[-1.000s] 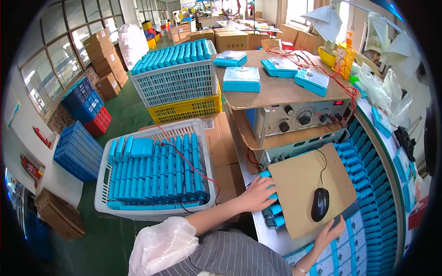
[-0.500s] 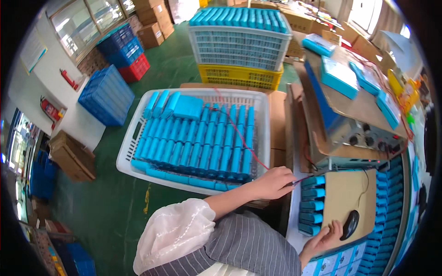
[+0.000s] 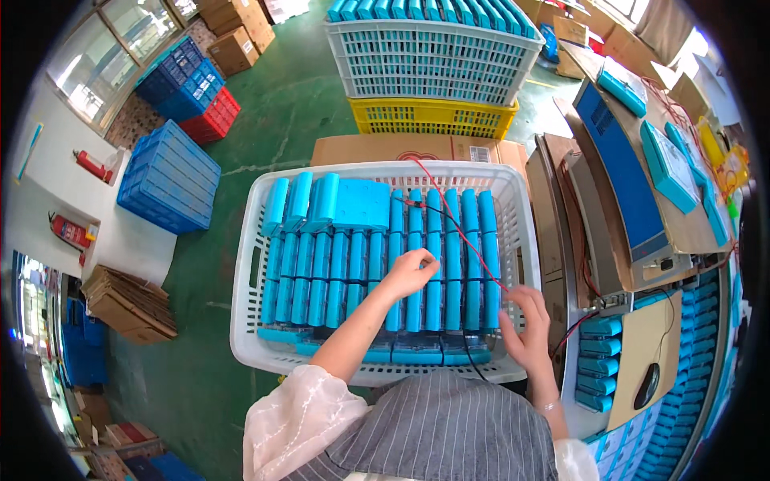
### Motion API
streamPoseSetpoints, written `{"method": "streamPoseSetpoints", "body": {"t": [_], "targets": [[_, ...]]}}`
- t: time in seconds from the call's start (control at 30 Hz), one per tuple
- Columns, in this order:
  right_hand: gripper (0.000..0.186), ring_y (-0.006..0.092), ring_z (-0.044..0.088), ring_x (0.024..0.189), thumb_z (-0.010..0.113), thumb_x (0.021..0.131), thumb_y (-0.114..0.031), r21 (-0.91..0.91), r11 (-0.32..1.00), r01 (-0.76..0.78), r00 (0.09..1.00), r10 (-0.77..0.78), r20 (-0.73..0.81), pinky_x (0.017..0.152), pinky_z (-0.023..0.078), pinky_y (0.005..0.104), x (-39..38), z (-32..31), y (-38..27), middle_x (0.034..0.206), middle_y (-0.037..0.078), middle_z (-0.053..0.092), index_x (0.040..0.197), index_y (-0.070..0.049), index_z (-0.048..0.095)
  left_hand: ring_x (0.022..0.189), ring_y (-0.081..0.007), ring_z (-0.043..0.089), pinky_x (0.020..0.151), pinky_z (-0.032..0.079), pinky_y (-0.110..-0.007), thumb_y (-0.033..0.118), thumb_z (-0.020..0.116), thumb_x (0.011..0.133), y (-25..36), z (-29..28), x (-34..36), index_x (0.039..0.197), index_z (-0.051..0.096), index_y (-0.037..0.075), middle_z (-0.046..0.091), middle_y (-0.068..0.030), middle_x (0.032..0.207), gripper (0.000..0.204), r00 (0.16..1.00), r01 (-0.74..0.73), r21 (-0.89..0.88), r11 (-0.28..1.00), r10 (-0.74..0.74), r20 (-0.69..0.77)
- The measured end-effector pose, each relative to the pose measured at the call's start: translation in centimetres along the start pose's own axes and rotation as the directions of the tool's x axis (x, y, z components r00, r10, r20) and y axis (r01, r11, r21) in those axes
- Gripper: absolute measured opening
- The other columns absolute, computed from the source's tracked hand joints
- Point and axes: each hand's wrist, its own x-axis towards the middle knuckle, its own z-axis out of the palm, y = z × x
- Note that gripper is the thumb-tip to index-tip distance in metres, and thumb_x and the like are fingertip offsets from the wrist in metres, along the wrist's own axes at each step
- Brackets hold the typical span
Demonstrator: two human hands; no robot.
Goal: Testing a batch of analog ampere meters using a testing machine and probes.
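Observation:
Straight below me a white plastic basket holds rows of cyan cases with clear parts. My left hand is over the middle rows, fingers curled together; what they grip, if anything, I cannot make out. My right hand is at the basket's right side, fingers bent and apart, beside the red wire that runs across the cases. A black wire hangs down over the lower front cases.
Stacked white and yellow crates stand behind. At right are instruments with cases on top, a black mouse on cardboard and more cases. At left are a blue crate, folded cartons and fire extinguishers.
My view has turned left onto the basket. My hands have left the cardboard with the mouse; the left is now over the cases, the right at the basket's right side.

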Motion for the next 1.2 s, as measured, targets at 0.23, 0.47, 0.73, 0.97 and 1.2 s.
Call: {"method": "streamPoseSetpoints", "body": {"t": [0.23,0.47,0.73,0.97,1.2], "targets": [[0.034,0.0338,0.043,0.099,0.060,0.074,-0.015,-0.185,0.980,0.078,0.958,-0.022,0.287,0.083,0.036,0.0438,7.3,5.4,3.6,0.106,0.015,0.047,0.105,-0.006,0.049,0.105,-0.0248,0.048,0.089,0.043,-0.035,0.024,0.052,0.088,0.0,-0.3,4.6,0.118,0.038,0.001,0.043,-0.0141,0.118,0.041,0.990,0.102,-0.760,0.642,-0.139,0.015],[0.044,0.0358,0.044,0.098,0.065,0.072,-0.025,-0.384,0.920,-0.076,0.982,0.136,0.132,0.077,0.039,0.0513,12.1,10.9,8.8,0.105,0.014,0.047,0.108,-0.008,0.048,0.114,-0.0330,0.039,0.096,0.036,-0.042,0.018,0.057,0.084,-0.4,0.5,10.2,0.119,0.033,-0.004,0.036,-0.0240,0.122,0.048,0.960,0.068,-0.965,0.254,-0.280,-0.006],[0.027,0.0356,0.053,0.089,0.060,0.075,-0.025,-0.398,0.898,-0.191,0.893,0.327,0.310,0.074,0.042,0.0492,14.5,14.3,10.9,0.092,0.015,0.057,0.095,-0.007,0.055,0.096,-0.0245,0.049,0.091,0.038,-0.039,0.025,0.050,0.088,-2.1,0.5,14.2,0.100,0.047,0.002,0.053,-0.0114,0.098,0.026,0.935,-0.076,-0.997,-0.023,-0.349,-0.064],[0.017,0.0401,0.056,0.067,0.050,0.082,-0.019,-0.279,0.952,-0.124,0.931,0.209,0.299,0.062,0.046,0.0480,12.3,14.4,6.9,0.070,0.021,0.058,0.078,-0.003,0.054,0.076,-0.0237,0.056,0.079,0.047,-0.041,0.032,0.042,0.091,-1.2,-2.1,12.5,0.088,0.047,0.002,0.056,-0.0104,0.083,0.030,0.918,-0.104,-0.948,-0.300,-0.395,0.024],[0.015,0.0368,0.057,0.062,0.049,0.082,-0.017,-0.306,0.952,-0.003,0.909,0.130,0.396,0.055,0.045,0.0482,9.2,11.5,2.3,0.065,0.018,0.058,0.077,-0.002,0.050,0.057,-0.0152,0.051,0.048,0.043,-0.025,0.025,0.044,0.091,4.4,-2.5,8.2,0.082,0.045,0.007,0.053,-0.0067,0.071,0.020,0.938,-0.127,-0.992,-0.009,-0.325,-0.117]]}}
